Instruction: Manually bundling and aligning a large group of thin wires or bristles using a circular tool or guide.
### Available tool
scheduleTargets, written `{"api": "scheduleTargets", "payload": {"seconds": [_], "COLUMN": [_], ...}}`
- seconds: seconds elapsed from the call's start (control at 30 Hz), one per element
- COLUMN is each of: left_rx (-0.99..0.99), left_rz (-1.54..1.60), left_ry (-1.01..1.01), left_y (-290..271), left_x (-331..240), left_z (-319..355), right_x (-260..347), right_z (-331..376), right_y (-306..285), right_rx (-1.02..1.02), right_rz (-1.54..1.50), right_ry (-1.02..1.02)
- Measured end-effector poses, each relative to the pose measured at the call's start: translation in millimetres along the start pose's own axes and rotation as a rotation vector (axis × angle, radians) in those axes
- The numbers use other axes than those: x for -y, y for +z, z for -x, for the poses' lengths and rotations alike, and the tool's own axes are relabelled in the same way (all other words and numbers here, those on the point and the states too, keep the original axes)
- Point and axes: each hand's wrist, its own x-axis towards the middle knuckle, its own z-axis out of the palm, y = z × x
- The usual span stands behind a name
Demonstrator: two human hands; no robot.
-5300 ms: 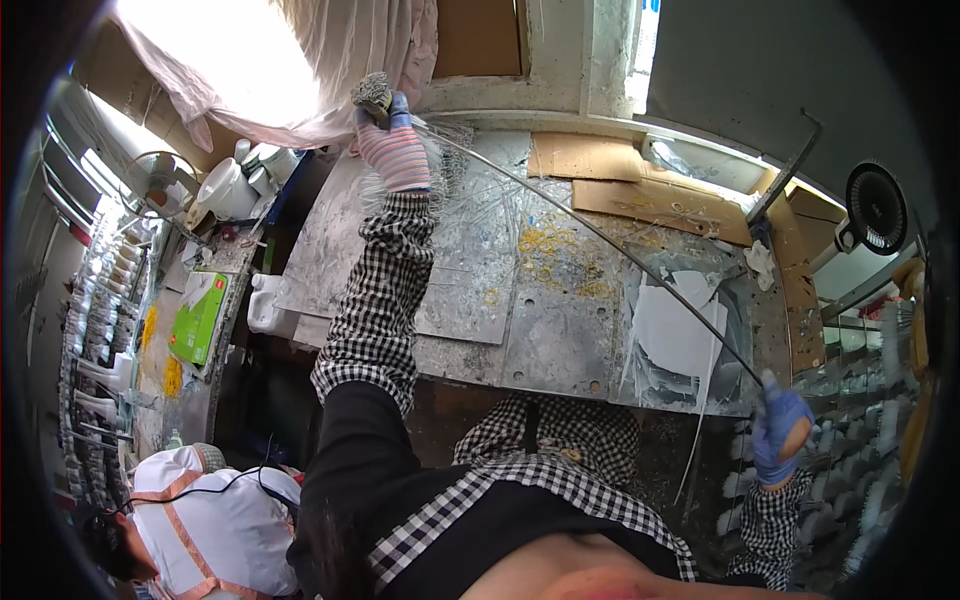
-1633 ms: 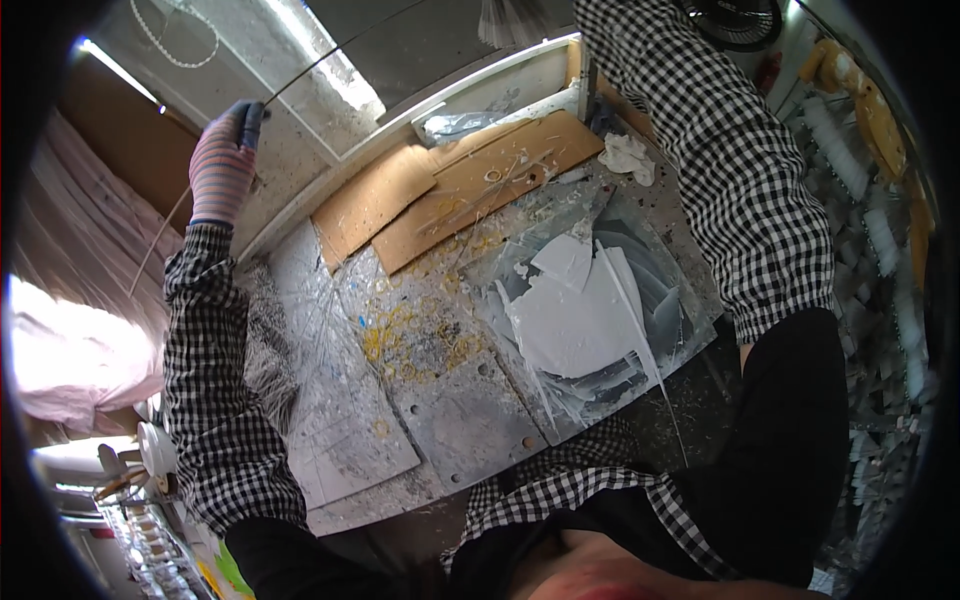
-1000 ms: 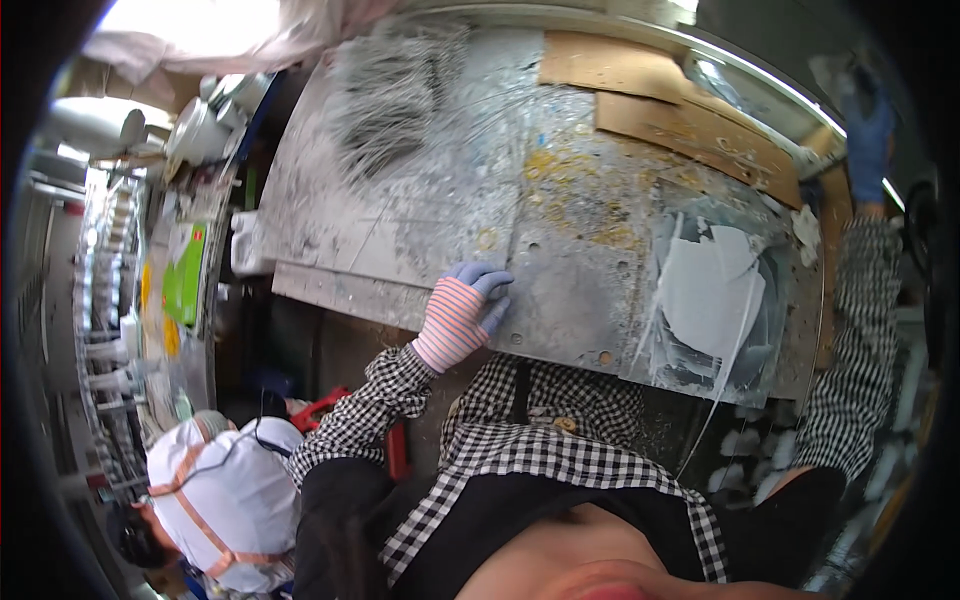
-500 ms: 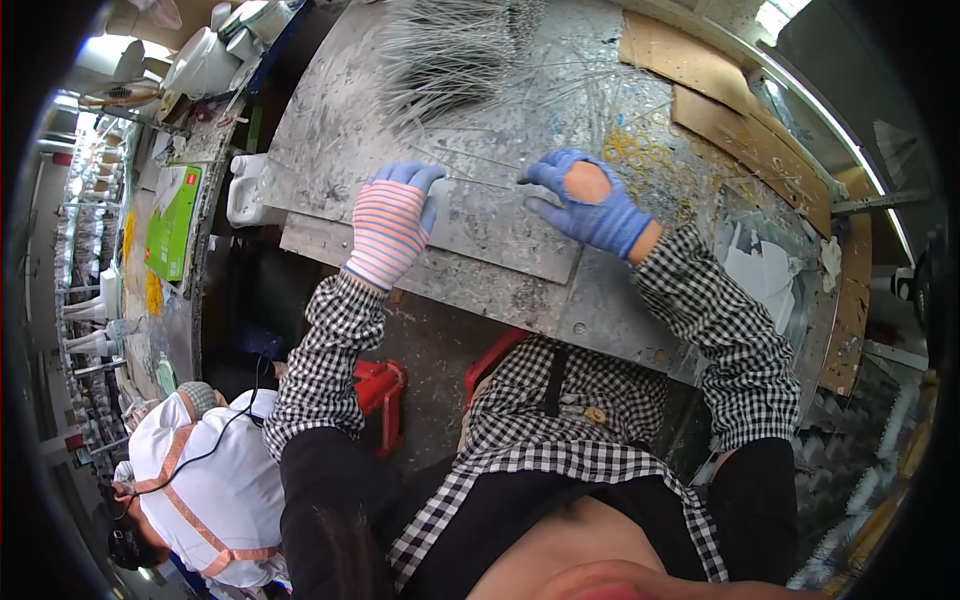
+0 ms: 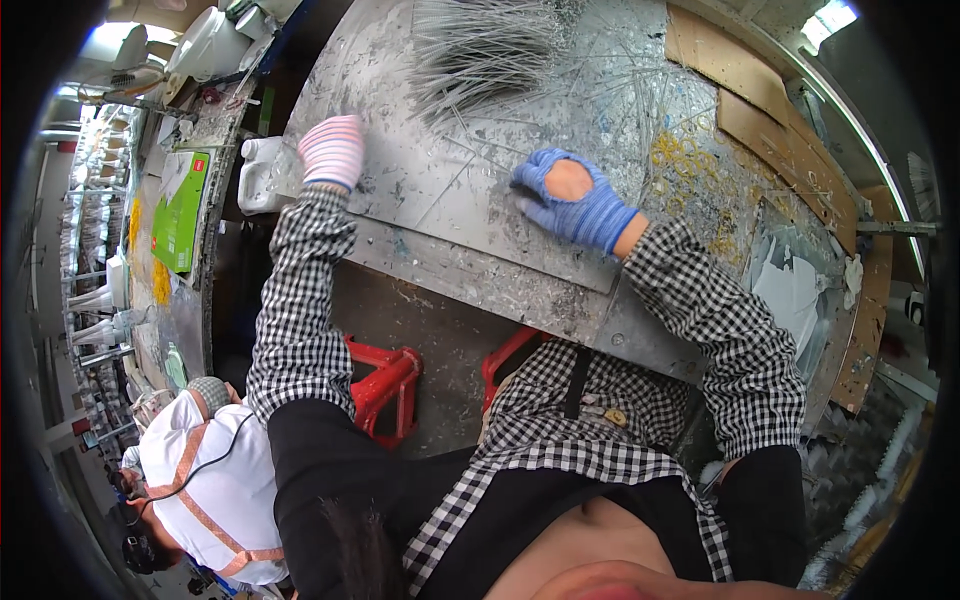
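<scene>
My left hand [image 5: 332, 153], in a pink-and-white striped glove, is closed like a fist over the left edge of the metal tabletop [image 5: 440, 235]. Its fingers are curled out of sight, so anything inside is hidden. My right hand [image 5: 575, 198], in a blue glove with a round hole on the back, rests low over the middle of the table. Its fingers and thumb are drawn together, slightly blurred, and what they hold cannot be made out. A few loose thin grey wires lie beside its fingertips. Beyond them is a large pile of thin grey wires [image 5: 485, 55].
Yellow rings [image 5: 680, 165] lie scattered right of my right hand. Brown cardboard sheets [image 5: 765, 130] line the far right edge. Beside my left hand stands a white jug [image 5: 262, 175]. Red stool legs [image 5: 385, 388] show below. A person in white [image 5: 215, 480] sits at left.
My left hand has moved left to the table's edge, its fingers now curled. My right hand stays near its place, its fingers and thumb closer together. The whole view has shifted slightly.
</scene>
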Motion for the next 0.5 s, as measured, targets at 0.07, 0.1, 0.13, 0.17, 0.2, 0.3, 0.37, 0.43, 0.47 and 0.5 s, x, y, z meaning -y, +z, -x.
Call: {"api": "scheduleTargets", "payload": {"seconds": [0.07, 0.1, 0.13, 0.17, 0.2, 0.3, 0.37, 0.43, 0.47, 0.5], "left_rx": [-0.087, -0.101, -0.115, -0.217, -0.337, -0.474, -0.467, -0.445, -0.361, -0.275], "left_rz": [0.066, 0.143, 0.225, 0.339, 0.605, 0.930, 0.804, 0.813, 0.951, 1.086], "left_ry": [-0.059, -0.105, -0.143, -0.123, -0.005, 0.249, 0.344, 0.372, 0.389, 0.406], "left_y": [-3, -3, 1, 0, 2, -10, -28, -33, -32, -30], "left_x": [13, 23, 27, 21, 11, -36, -61, -73, -77, -81], "left_z": [27, 44, 59, 76, 95, 148, 161, 172, 175, 177], "right_x": [-10, -7, -4, 1, 10, 43, 47, 47, 48, 54], "right_z": [5, 3, 1, -2, -4, -14, -10, 2, 8, 13], "right_y": [-5, -7, -9, -14, -21, -40, -50, -45, -44, -50], "right_rx": [-0.061, -0.110, -0.111, -0.162, -0.212, -0.098, 0.066, -0.021, -0.110, -0.102], "right_rz": [-0.147, -0.118, -0.119, -0.228, -0.340, -0.531, -0.697, -0.777, -0.860, -1.030], "right_ry": [-0.019, -0.056, -0.054, -0.023, 0.007, 0.215, 0.370, 0.372, 0.369, 0.432]}}
